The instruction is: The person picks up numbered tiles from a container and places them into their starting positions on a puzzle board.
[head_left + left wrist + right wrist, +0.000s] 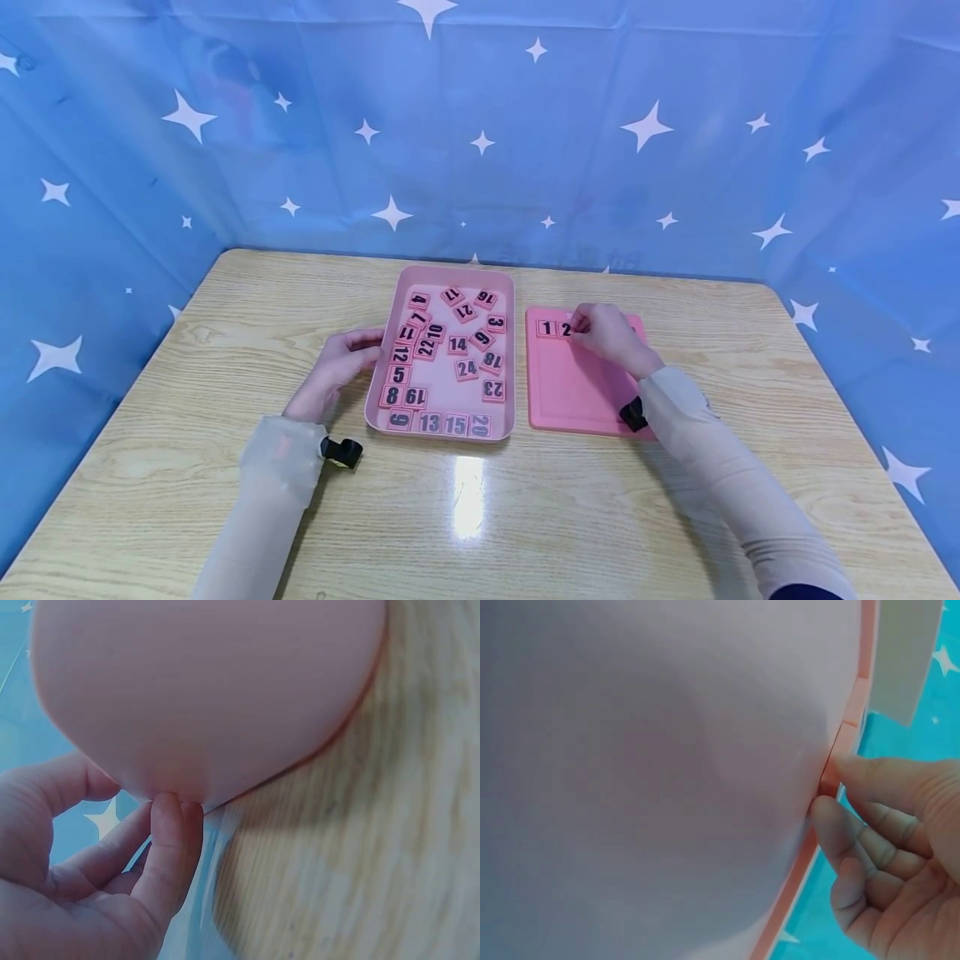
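A shallow pink tray (442, 272) on the table holds several loose pink number tiles, turned in different directions. At its left side is my left hand (339, 367). In the left wrist view, the fingertips (166, 814) touch the tray's pale pink wall (225, 690). To the right lies a pink square board (558, 400). A tile marked 1 (547, 329) sits along its top edge, beside a tile marked 2 (566, 330). My right hand (611, 333) pinches the 2 tile between thumb and finger and partly covers it; the right wrist view shows this tile (831, 778) edge-on.
The wooden table (465, 533) carries both the tray and the board, with a narrow gap between them. A blue curtain (450, 167) with white stars hangs behind the table and at both sides. Black wrist cameras (343, 452) are strapped on over pale sleeves.
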Demonstrator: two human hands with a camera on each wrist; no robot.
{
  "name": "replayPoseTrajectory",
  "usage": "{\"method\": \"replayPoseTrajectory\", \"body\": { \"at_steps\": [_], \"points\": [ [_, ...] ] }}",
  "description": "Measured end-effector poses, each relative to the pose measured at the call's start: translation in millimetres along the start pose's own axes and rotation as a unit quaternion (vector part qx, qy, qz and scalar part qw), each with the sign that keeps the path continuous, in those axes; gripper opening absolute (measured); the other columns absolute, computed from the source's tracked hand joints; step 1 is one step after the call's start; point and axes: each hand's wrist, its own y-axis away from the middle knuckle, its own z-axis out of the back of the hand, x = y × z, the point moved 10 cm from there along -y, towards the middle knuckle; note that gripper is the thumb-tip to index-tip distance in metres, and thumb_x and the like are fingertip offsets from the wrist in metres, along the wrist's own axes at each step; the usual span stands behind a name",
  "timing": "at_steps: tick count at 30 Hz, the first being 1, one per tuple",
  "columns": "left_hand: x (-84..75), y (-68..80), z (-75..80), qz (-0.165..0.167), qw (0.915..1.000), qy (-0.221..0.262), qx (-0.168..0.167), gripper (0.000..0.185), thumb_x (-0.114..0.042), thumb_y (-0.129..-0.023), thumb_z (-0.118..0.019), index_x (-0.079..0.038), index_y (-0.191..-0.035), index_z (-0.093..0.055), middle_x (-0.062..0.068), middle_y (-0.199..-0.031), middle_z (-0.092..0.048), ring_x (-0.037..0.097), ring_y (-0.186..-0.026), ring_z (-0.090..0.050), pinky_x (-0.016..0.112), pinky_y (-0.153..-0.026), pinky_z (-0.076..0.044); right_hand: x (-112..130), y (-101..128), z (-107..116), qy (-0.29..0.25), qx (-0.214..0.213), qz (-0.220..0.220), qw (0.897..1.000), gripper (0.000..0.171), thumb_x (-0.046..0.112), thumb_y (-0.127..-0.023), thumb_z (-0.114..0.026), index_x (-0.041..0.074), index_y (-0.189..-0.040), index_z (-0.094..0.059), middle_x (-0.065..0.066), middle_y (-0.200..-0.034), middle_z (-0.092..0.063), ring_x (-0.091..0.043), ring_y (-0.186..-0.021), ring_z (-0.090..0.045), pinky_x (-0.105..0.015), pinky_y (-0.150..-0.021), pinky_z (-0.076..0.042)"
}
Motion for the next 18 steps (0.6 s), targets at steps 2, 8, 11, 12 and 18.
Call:
{"method": "replayPoseTrajectory", "body": {
  "at_steps": [2, 8, 11, 12, 18],
  "points": [
    [-0.5, 0.2, 0.3, -0.002, 1.0000, 0.001, -0.001, 0.041, 0.000, -0.088, -0.056, 0.011, -0.128, -0.050, 0.029, -0.125, -0.053, 0.004, -0.080, -0.057, 0.016, -0.072, -0.049, 0, -1, 0, 0.000, 0.001, -0.001, 1.000, 0.006, -0.003, -0.081, -0.066, -0.003, -0.086, -0.064, -0.016, -0.083, -0.066, -0.029, -0.080, -0.062, -0.040, -0.072, -0.052],
    [0.3, 0.2, 0.9, 0.000, 1.0000, -0.004, -0.004, 0.041, -0.001, -0.088, -0.056, 0.010, -0.128, -0.050, 0.029, -0.125, -0.053, 0.006, -0.082, -0.057, 0.017, -0.073, -0.049, 5, -1, 7, 0.002, -0.010, -0.007, 1.000, 0.010, 0.001, -0.081, -0.067, -0.004, -0.089, -0.064, -0.017, -0.085, -0.067, -0.030, -0.080, -0.063, -0.041, -0.072, -0.052],
    [0.7, 0.4, 0.5, 0.005, 0.9999, -0.008, -0.005, 0.042, -0.001, -0.088, -0.057, 0.009, -0.128, -0.050, 0.028, -0.125, -0.054, 0.007, -0.083, -0.057, 0.018, -0.074, -0.049, 18, -2, 14, -0.012, -0.027, -0.005, 1.000, 0.014, 0.004, -0.082, -0.068, -0.005, -0.093, -0.063, -0.018, -0.087, -0.067, -0.030, -0.080, -0.063, -0.041, -0.072, -0.052],
    [0.6, 0.4, 0.5, 0.006, 0.9999, -0.008, -0.005, 0.042, -0.002, -0.088, -0.057, 0.009, -0.128, -0.050, 0.027, -0.125, -0.054, 0.007, -0.083, -0.057, 0.018, -0.074, -0.049, 24, -4, 15, -0.019, -0.030, -0.003, 0.999, 0.016, 0.005, -0.083, -0.068, -0.005, -0.094, -0.063, -0.019, -0.088, -0.067, -0.030, -0.081, -0.063, -0.041, -0.072, -0.052],
    [1.7, -0.2, 0.4, 0.001, 0.9999, -0.011, -0.004, 0.042, -0.002, -0.088, -0.057, 0.008, -0.128, -0.051, 0.027, -0.125, -0.054, 0.007, -0.082, -0.057, 0.018, -0.074, -0.049, 70, -16, 8, -0.059, -0.027, 0.047, 0.997, 0.023, 0.005, -0.083, -0.068, -0.007, -0.101, -0.063, -0.018, -0.091, -0.066, -0.030, -0.084, -0.062, -0.039, -0.074, -0.052]
  ]
}}
